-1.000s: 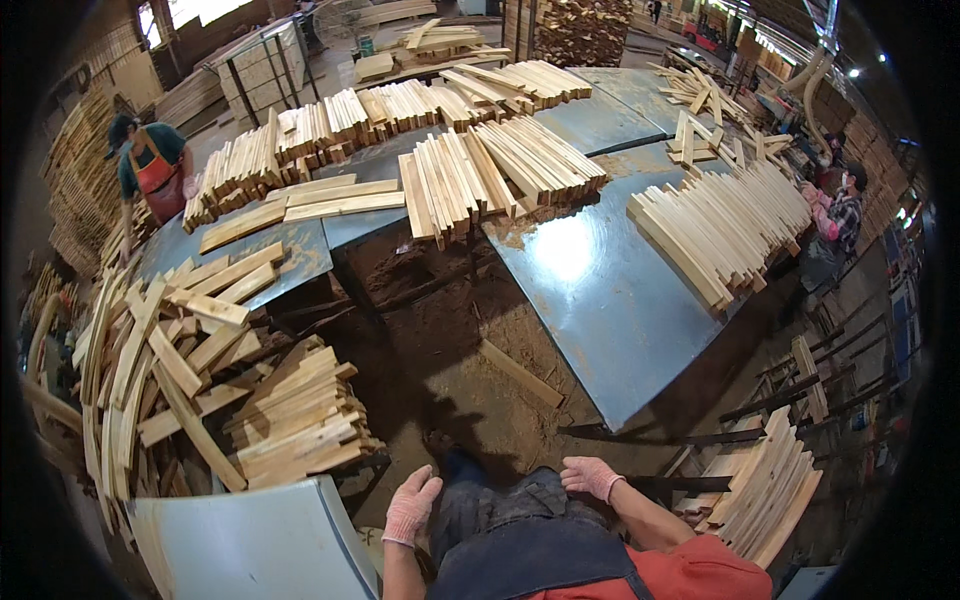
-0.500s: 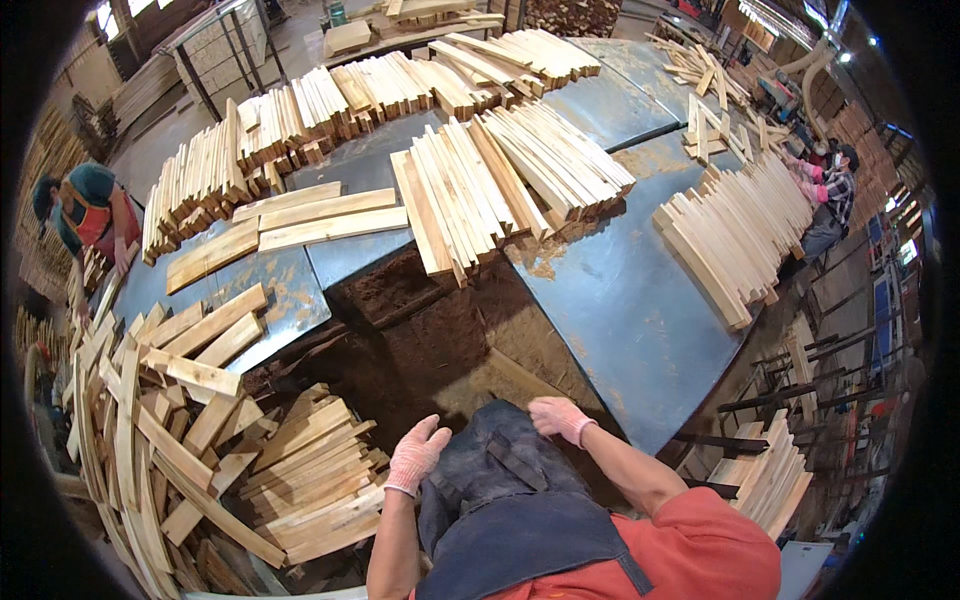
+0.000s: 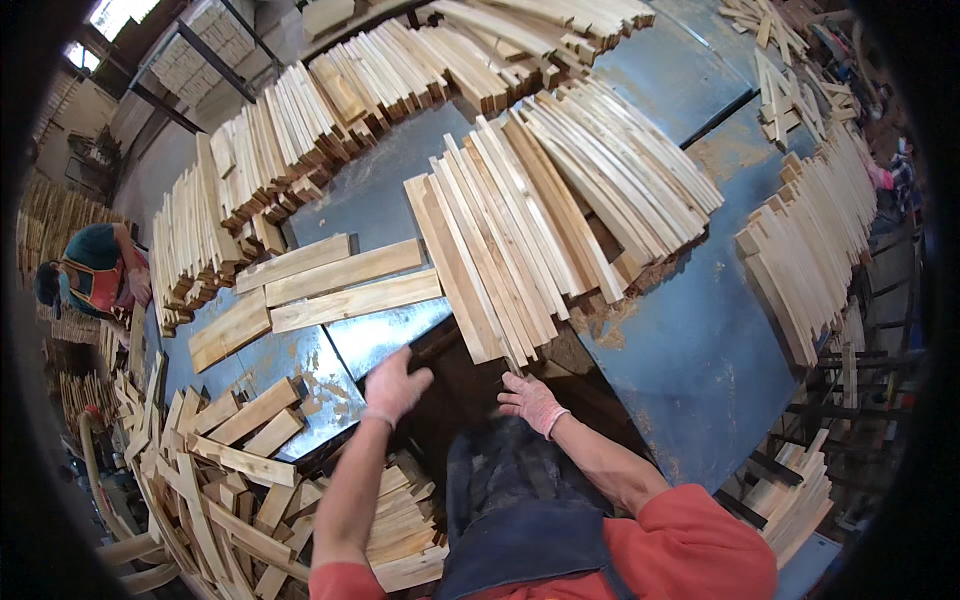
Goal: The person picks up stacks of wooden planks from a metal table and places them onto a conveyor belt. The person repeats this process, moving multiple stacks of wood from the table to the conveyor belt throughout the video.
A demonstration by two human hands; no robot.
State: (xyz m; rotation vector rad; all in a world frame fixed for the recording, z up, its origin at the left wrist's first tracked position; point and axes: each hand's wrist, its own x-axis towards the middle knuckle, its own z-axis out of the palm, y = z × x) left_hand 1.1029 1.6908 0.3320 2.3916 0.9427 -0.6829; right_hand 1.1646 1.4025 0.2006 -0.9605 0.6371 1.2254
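Lying side by side in a loosely fanned stack, the pale wooden strips (image 3: 490, 250) run from cream to honey brown, with straight sawn edges, faint grain and uneven ends; they sit across the middle of the worktop (image 3: 690, 370), their near left ends jutting over the dark gap in front of the person. The metal surface is blue-grey, dusted with sawdust (image 3: 605, 325) in tan patches and shining near its front edge. Flat boards (image 3: 345, 273) lie just left of the stack, a long row of upright-set pieces (image 3: 300, 130) curves behind, and another stack (image 3: 815, 230) rests at the right. A jumbled heap of boards (image 3: 230, 490) fills the lower left, while a co-worker (image 3: 95, 265) in a dark green top and red apron bends at the far left. Both forearms reach forward from red sleeves, the hands in pale pink gloves. The left hand (image 3: 397, 388), somewhat blurred, is near the worktop's front edge, thumb spread well away from the fingers, nothing visible in its grasp; the right hand (image 3: 533, 403) has its fingers loosely bent at the stack's near end, and whether they grip a strip I cannot tell
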